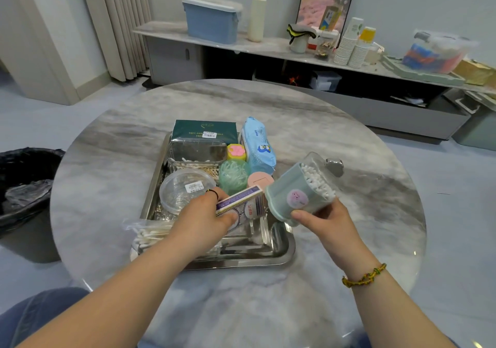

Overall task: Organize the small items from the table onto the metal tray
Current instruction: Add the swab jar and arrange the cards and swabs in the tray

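over the metal tray [279, 248]: both hands loaded.
left hand [204, 213] grips a flat box [239, 202]; right hand [324, 220] holds the swab jar [303, 186] (tilted left).

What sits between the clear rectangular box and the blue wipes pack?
A small yellow box with a pink top, seen in the head view.

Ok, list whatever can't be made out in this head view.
Head view:
- Near-left floor of shiny metal tray: under left hand and forearm.
- Print on purple-and-white flat box: blurred, partly covered by that hand's grip.
- Lower part of pink round case: behind the box and pale green swab jar.
- Label on dark green tissue pack: too small.
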The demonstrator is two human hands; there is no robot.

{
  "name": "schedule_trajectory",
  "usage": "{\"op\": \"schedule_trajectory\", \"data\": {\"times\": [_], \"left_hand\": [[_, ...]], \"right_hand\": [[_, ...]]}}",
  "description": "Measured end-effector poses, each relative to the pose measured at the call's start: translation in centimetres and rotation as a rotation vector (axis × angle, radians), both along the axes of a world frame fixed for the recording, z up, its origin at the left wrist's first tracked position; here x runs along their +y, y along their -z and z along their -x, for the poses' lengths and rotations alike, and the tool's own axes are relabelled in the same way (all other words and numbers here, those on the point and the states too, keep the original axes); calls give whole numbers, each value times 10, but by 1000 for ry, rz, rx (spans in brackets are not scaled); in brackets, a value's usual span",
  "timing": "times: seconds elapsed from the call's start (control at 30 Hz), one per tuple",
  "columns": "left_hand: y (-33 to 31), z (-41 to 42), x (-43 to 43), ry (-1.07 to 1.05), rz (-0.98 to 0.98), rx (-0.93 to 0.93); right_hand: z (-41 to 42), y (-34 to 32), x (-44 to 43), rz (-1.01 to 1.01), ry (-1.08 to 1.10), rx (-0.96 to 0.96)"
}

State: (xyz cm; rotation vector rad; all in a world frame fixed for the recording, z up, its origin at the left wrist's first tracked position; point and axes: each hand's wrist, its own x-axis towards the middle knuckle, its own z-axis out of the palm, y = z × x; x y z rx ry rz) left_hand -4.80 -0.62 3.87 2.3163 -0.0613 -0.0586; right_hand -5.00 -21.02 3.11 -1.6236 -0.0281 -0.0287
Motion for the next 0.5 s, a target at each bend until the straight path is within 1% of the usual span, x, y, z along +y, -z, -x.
{"op": "schedule_trajectory", "data": {"times": [0.17, 0.27, 0.4, 0.5], "left_hand": [[-8, -2, 9, -69, 53, -102], [-13, -2, 21, -93, 86, -141], [-18, -3, 39, -127, 130, -143], [-19, -1, 47, -136, 177, -121]], "right_hand": [[5, 0, 4, 71, -68, 48], [8, 9, 20, 138, -59, 67], [11, 25, 52, 253, -52, 58], [9, 29, 67, 317, -1, 74]]}}
